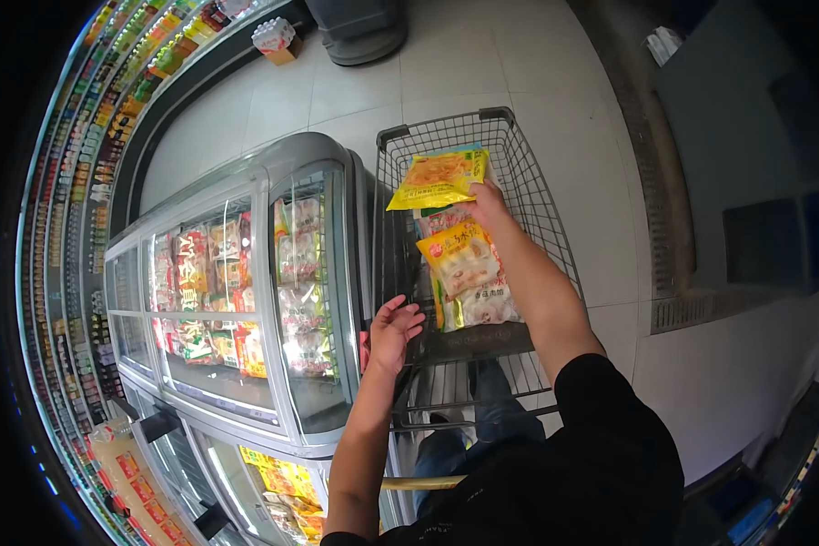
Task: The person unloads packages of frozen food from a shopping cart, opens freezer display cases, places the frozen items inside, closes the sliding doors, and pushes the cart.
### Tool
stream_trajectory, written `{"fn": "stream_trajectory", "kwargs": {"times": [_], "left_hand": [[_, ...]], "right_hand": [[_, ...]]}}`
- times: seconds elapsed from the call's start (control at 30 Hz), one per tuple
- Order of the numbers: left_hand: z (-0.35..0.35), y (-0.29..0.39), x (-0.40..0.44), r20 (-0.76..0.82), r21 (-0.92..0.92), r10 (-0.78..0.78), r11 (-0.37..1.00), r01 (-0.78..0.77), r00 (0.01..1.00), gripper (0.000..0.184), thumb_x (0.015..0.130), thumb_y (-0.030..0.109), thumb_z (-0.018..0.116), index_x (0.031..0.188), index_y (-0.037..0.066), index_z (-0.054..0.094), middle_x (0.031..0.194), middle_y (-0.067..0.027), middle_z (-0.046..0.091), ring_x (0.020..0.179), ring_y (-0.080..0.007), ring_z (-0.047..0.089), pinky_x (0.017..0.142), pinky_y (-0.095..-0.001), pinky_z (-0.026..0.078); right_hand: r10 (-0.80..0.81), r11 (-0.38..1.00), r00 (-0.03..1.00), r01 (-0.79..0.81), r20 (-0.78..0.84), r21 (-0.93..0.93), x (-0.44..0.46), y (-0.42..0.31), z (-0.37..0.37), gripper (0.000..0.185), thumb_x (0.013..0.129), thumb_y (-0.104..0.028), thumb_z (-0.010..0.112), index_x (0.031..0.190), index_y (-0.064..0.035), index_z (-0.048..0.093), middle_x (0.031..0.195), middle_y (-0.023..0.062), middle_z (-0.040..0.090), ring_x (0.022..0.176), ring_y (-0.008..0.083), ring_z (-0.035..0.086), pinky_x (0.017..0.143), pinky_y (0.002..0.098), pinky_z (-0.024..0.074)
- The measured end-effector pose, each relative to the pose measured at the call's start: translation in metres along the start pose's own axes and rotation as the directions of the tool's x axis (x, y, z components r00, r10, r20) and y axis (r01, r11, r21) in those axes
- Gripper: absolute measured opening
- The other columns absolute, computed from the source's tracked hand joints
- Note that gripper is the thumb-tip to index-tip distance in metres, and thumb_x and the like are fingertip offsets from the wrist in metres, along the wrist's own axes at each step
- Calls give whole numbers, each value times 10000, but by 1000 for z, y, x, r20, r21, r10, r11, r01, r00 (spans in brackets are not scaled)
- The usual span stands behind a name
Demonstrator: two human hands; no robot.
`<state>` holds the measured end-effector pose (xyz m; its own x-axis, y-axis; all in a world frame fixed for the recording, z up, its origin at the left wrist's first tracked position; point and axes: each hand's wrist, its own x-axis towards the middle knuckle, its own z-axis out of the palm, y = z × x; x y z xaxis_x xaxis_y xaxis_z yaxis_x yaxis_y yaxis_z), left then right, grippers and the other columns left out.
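My right hand [488, 202] grips the near right corner of a yellow bag of frozen food [439, 176] over the far half of a wire shopping cart [537, 196]. Below that hand, a yellow-and-white bag of dumplings [461, 259] lies on other packs in the cart. One of these is a whitish bag [484, 305] close to the cart's near end. My left hand [396, 329] is empty, fingers apart and slightly curled, between the cart's near left corner and the freezer's side.
A glass-topped chest freezer [268, 300] full of bagged food stands left of the cart. Past it curve stocked shelves [73, 273]. A dark bin-like object [355, 32] and a small wrapped pack [276, 38] sit on the tiled floor ahead.
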<state>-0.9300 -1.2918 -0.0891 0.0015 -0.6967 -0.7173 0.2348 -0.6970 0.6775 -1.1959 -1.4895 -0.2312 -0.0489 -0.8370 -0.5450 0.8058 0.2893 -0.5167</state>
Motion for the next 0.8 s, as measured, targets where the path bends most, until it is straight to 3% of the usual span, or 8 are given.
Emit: {"fn": "stream_trajectory", "kwargs": {"times": [0.2,0.33,0.37,0.4,0.47,0.53,0.7,0.8], "left_hand": [[14,13,36,95,-463,-187,861,210,978,580,964,431,651,1386,109,418,1297,-208,571,1176,-347,595,958,-462,511],[34,19,31,205,-605,-233,733,310,951,982,888,634,636,1563,92,174,1531,-296,294,1322,-484,453,1053,-574,435],[38,23,24,293,-631,-217,688,359,931,1065,869,716,579,1590,84,115,1570,-310,202,1360,-539,384,1094,-621,375],[33,17,23,490,-585,-69,712,387,869,1047,863,775,507,1577,71,207,1575,-278,258,1391,-501,371,1112,-619,357],[36,14,4,540,-627,69,698,346,839,1002,855,811,461,1548,99,333,1552,-221,377,1392,-444,408,1139,-593,333],[40,33,-48,679,-615,84,609,502,730,883,919,695,502,1549,99,335,1552,-180,407,1382,-417,436,1134,-568,355],[-22,-16,-116,571,-567,-20,713,412,821,622,948,195,652,1487,21,395,1461,-191,511,1305,-375,537,1093,-530,439],[-51,-25,-176,549,-601,137,751,275,825,581,925,75,645,1454,-7,421,1413,-186,553,1261,-348,580,1077,-498,469]], "right_hand": [[-40,980,988,11,146,198,-58,-5,-10,526,787,84,441,1313,64,449,1277,202,547,1193,385,576,961,496,548],[33,959,991,-68,129,275,-156,-33,10,565,783,78,443,1347,49,446,1296,197,566,1207,349,586,965,455,546],[61,964,990,-91,127,248,-181,-37,10,588,777,79,450,1364,44,443,1314,195,570,1212,343,588,971,450,542],[73,965,983,-113,170,238,-212,-44,13,604,774,80,456,1377,41,441,1324,192,571,1218,340,587,984,452,534],[96,964,960,-156,264,217,-272,-54,21,638,767,82,470,1402,35,435,1343,184,573,1230,335,586,1009,456,518],[134,969,928,-196,348,151,-319,-50,10,660,766,83,486,1421,28,428,1352,178,572,1244,329,579,1033,457,498],[184,978,900,-208,395,18,-413,-41,-3,630,783,77,533,1404,29,434,1340,177,582,1245,317,584,1051,452,483],[174,979,830,-205,530,-1,-455,-33,-1,598,801,20,585,1383,12,447,1319,170,593,1230,309,591,1047,447,481]]}}
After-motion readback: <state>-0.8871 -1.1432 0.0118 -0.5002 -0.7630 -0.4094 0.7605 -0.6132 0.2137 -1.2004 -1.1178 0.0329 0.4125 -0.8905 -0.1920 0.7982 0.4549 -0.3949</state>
